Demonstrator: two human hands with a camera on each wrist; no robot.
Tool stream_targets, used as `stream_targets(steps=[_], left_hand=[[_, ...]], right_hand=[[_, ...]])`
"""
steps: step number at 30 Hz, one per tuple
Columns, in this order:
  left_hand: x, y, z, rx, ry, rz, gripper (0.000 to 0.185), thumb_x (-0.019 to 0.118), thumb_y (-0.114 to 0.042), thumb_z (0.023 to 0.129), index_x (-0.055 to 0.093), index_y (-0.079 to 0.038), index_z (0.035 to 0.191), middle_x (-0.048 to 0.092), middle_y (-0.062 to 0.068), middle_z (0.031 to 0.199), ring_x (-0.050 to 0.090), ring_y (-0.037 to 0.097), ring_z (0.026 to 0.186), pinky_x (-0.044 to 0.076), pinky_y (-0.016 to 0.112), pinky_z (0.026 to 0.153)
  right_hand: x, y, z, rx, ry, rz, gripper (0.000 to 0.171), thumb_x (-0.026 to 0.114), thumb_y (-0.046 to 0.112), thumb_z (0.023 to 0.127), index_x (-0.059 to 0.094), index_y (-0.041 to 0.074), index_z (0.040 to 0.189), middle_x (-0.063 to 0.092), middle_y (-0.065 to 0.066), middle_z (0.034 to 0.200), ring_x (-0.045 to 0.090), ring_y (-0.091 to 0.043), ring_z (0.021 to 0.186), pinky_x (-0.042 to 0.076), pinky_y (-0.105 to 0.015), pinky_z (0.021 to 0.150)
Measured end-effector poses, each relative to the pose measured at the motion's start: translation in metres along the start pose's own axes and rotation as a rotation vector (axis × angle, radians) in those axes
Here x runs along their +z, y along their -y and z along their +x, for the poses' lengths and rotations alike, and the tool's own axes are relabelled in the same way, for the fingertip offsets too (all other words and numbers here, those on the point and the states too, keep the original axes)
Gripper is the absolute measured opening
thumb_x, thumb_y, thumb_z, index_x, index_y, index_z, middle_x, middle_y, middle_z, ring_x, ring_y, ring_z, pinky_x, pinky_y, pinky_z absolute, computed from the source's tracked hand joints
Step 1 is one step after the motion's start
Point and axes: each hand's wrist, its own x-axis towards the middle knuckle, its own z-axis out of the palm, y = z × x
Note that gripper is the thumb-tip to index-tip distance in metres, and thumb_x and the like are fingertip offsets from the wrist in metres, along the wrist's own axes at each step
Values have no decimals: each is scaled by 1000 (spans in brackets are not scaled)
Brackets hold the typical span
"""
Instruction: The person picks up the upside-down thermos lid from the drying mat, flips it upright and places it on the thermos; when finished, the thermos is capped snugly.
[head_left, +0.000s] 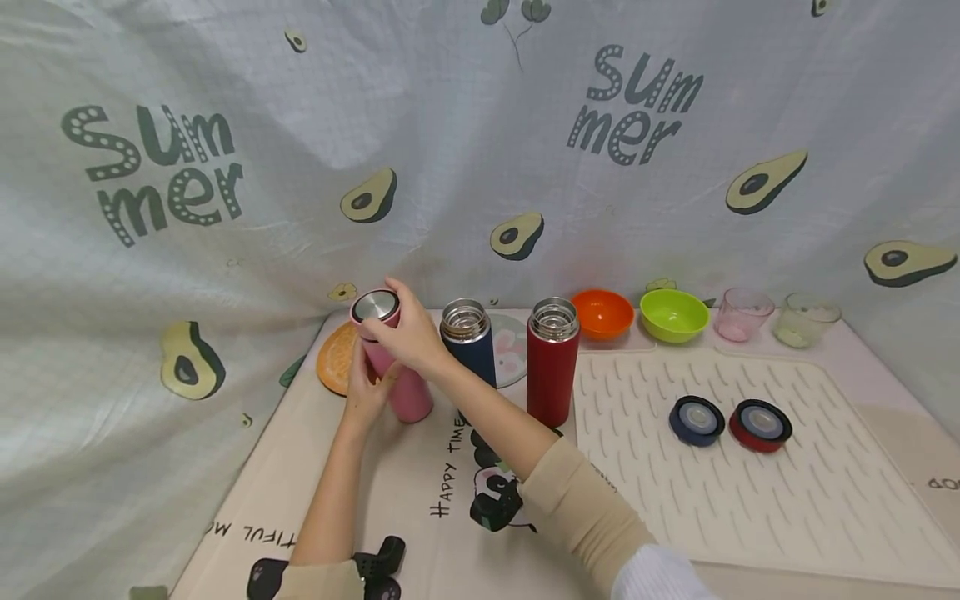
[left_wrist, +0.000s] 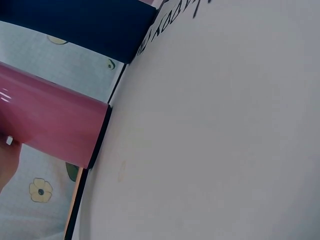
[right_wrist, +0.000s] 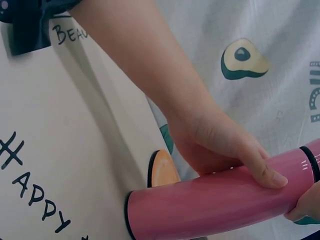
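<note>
On the table's left side, a pink flask (head_left: 401, 379) stands upright on the printed mat (head_left: 420, 500), just in front of an orange coaster (head_left: 335, 360). The left hand (head_left: 365, 393) wraps its fingers round the flask's body, as the right wrist view shows plainly. The right hand (head_left: 405, 332) curls over the top and grips the pink lid (head_left: 375, 310), which sits on the flask. Just to the right stand a navy flask (head_left: 468, 340) and a red flask (head_left: 553, 360), both without lids. A navy lid (head_left: 697, 419) and a red lid (head_left: 761, 424) lie side by side on the ridged white mat (head_left: 750, 500). At the back are an orange bowl (head_left: 602, 313), a green bowl (head_left: 674, 315) and two small cups (head_left: 742, 313).
</note>
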Motion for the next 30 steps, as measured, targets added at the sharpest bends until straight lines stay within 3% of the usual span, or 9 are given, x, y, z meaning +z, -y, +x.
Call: stream_targets(steps=[12,17,22,30], left_hand=[[1,-7,1,0,15,-9,69,54,10,85,20,-5,143,36,7,135,40,15,119,37,21,97],[3,-16,-1,-7,18,-1,67,54,11,85,20,-2,141,37,8,132,41,14,118,37,21,97],[1,-6,0,-28,14,4,69,54,11,85,20,-5,142,37,6,133,39,14,118,36,20,97],[2,0,1,27,-2,-29,67,53,17,82,26,-5,139,43,2,125,44,16,114,39,21,94]], right_hand=[[2,-3,1,4,-98,-45,66,74,40,73,44,13,125,46,-4,115,47,-15,100,46,-23,76],[3,0,1,50,-87,-32,68,76,36,72,41,11,125,43,-5,116,47,-16,101,45,-26,78],[2,4,-2,70,-36,-21,70,70,22,77,34,9,136,47,-8,122,50,-17,103,46,-27,81],[2,5,-1,51,-92,-125,74,77,33,71,37,11,129,45,-7,120,46,-18,105,45,-28,81]])
